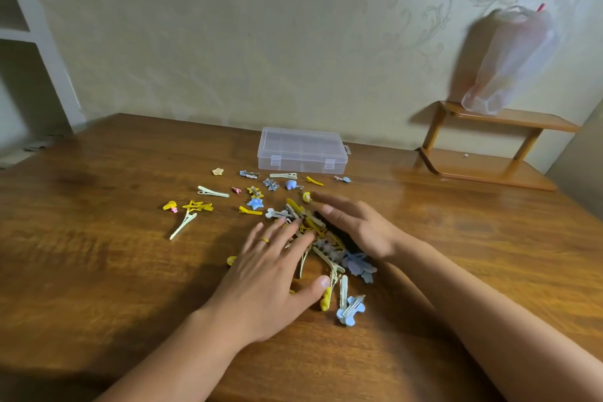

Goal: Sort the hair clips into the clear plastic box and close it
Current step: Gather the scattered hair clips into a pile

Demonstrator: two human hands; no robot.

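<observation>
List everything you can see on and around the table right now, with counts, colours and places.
clear plastic box: one, transparent, lid down, far middle of the table.
pile of hair clips: one heap, yellow, blue and cream, between the hands; count unclear.
scattered hair clips: more than a dozen, same colours plus a pink one, between heap and box.
table: one, brown wood.
wooden shelf: one, brown, two-tier, far right on the table.
plastic bag: one, translucent white, hanging above the shelf.
white shelving: far left.
left hand: fingers straight, on the heap, gold ring.
right hand: fingers straight, against the heap.
</observation>
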